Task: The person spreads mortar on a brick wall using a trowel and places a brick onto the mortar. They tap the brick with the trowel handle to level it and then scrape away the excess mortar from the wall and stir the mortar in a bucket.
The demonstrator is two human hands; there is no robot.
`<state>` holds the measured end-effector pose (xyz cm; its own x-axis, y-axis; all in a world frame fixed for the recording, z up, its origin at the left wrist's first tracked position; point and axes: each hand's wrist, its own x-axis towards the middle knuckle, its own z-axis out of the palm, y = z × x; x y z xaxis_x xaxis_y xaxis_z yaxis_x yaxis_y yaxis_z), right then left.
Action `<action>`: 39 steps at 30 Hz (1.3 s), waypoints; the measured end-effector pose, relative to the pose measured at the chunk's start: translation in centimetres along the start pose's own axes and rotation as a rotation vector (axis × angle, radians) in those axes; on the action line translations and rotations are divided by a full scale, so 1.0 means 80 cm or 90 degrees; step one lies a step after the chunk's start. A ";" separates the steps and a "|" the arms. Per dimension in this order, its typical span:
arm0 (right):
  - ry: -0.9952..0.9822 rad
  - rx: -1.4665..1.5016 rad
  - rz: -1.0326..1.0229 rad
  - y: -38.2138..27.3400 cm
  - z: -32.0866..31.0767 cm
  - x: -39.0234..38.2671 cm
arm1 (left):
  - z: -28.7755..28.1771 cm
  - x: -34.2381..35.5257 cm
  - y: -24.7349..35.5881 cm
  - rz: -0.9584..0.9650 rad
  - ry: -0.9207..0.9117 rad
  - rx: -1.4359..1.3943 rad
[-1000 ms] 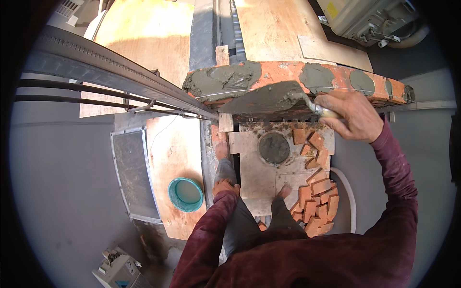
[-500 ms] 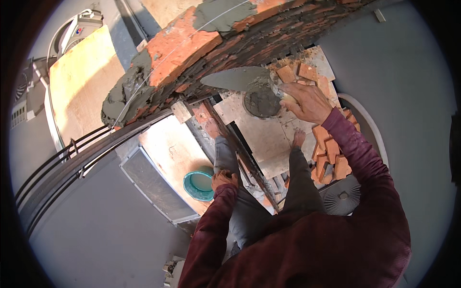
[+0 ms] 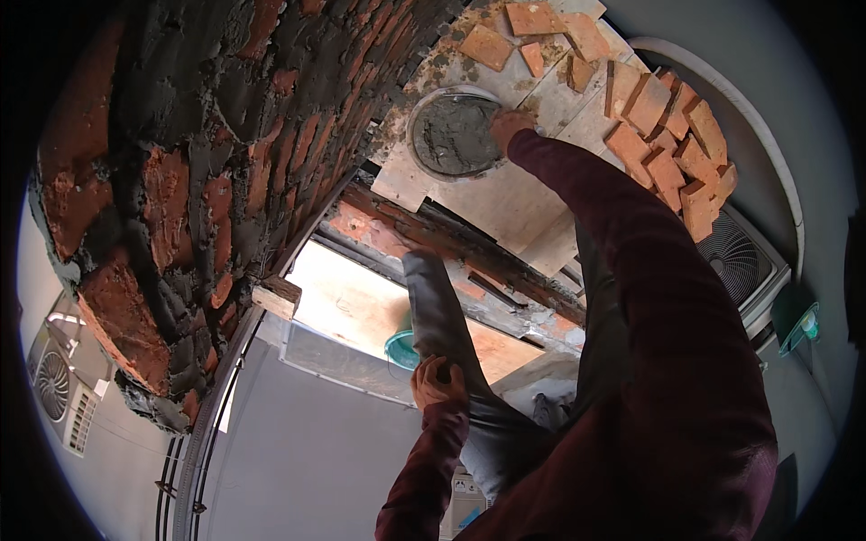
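Observation:
A round bucket of grey mortar [image 3: 454,135] stands on the boards close to the brick wall. My right hand [image 3: 514,129] is closed at the bucket's right rim. The trowel it held half a second ago is hidden now, its blade perhaps down in the mortar. Against my left knee rests my left hand [image 3: 438,383], fingers curled; what they hold, if anything, does not show. Just beyond that hand is a teal bucket [image 3: 402,350], partly covered by my leg.
The rough brick wall [image 3: 180,198] with smeared mortar rises at the left. Loose and piled bricks [image 3: 663,171] lie right of the mortar bucket, near an outdoor fan unit [image 3: 735,261]. A wood block [image 3: 276,297] juts out at the wall's foot. Cables [image 3: 167,487] run down at lower left.
The view has swung, so the wall fills more of the left side. My right hand has brought the trowel down to the mortar bucket, and its blade has gone from sight. My left hand stays at the knee.

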<state>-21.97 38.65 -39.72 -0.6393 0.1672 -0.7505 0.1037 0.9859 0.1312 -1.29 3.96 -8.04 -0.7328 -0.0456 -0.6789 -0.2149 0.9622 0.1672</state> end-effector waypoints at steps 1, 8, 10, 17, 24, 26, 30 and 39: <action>-0.032 0.020 0.054 -0.027 0.004 0.000 | -0.002 -0.001 -0.002 -0.004 0.003 0.010; 0.057 0.293 -0.082 0.020 0.047 -0.059 | -0.023 0.015 0.008 -0.005 -0.006 -0.005; -0.060 0.253 -0.148 0.026 -0.010 -0.079 | -0.026 0.013 0.004 -0.022 -0.007 0.008; -0.101 0.202 -0.318 -0.002 0.047 -0.032 | -0.025 0.028 0.019 0.025 0.001 0.043; -0.083 0.394 -0.065 -0.006 0.043 -0.085 | -0.029 0.025 0.012 -0.009 0.011 0.044; -0.054 0.388 0.001 0.017 0.019 -0.100 | -0.034 0.023 0.011 -0.013 0.006 0.047; -0.117 0.401 -0.037 0.000 0.035 -0.077 | -0.037 0.030 0.011 0.029 0.003 0.049; -0.152 0.873 0.093 -0.095 0.112 -0.031 | -0.049 0.034 0.014 0.060 0.016 0.081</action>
<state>-14.35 30.78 -44.69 -0.4288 0.1284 -0.8942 0.8992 0.1563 -0.4087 -6.06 3.83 -6.93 -0.7616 0.0419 -0.6466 -0.0616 0.9887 0.1366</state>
